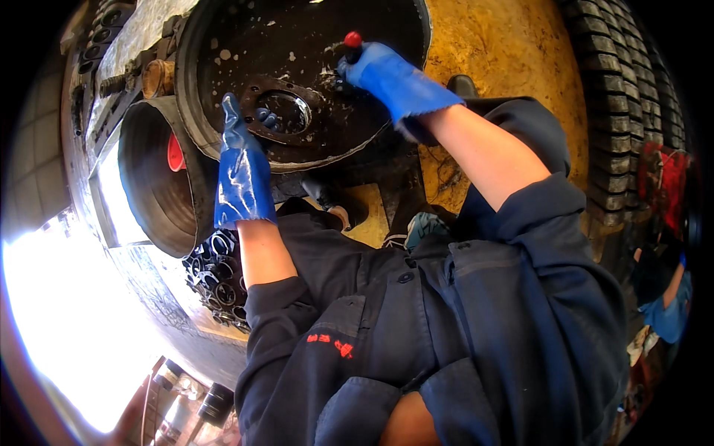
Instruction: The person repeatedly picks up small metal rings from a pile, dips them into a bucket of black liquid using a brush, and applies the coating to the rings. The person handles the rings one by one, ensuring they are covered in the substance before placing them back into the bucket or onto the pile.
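Note:
A large round dark basin (245,44), its bottom wet and spotted with light flecks, lies in front of me. Over its near left part I hold a flat, dark metal flange (301,137) with a round hole in the middle. My left hand (244,145), in a blue rubber glove, grips the flange's left side; blue fingertips show through the hole. To the right, over the basin, my gloved right hand (378,68) is closed round a tool with a black handle and a red knob end (352,39). Its working end is hidden by the hand.
A tilted, open dark drum (160,201) with a red object (176,152) inside stands left of the basin. Below it are several dark ring-shaped parts (219,282). Large tyres (610,97) line the right, by a yellow floor (506,52). Another person (669,308) is at far right.

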{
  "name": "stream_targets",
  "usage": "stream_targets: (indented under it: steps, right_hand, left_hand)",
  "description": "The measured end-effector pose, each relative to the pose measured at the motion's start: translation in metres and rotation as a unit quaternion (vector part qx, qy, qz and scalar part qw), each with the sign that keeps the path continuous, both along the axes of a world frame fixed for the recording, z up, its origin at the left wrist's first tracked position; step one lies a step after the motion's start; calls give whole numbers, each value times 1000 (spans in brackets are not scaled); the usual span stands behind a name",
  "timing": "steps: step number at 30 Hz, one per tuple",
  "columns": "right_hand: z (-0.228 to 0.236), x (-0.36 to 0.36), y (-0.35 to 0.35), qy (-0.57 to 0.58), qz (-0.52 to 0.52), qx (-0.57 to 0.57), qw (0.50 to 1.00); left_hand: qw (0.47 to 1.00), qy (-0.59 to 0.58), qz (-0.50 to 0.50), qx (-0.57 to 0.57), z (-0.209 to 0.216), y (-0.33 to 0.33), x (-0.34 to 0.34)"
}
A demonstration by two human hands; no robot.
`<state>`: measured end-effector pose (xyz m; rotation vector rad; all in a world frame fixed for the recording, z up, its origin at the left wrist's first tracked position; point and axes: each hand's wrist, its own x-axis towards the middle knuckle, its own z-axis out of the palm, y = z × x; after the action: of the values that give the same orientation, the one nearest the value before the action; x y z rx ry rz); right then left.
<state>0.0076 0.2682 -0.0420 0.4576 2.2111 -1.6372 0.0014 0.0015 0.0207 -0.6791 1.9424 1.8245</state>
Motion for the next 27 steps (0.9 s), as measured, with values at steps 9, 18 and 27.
stream_targets:
  steps: [9, 18, 27]
  right_hand:
    - [36, -6, -25, 61, 110, -38, 991]
    - [23, 27, 3, 4, 1, -21, 1000]
    - [31, 21, 3, 101, -73, 5, 992]
  left_hand:
    - [993, 54, -63, -85, 4, -4, 8]
    - [993, 61, -67, -79, 2, -4, 3]
    - [994, 59, -60, -64, 0, -5, 4]
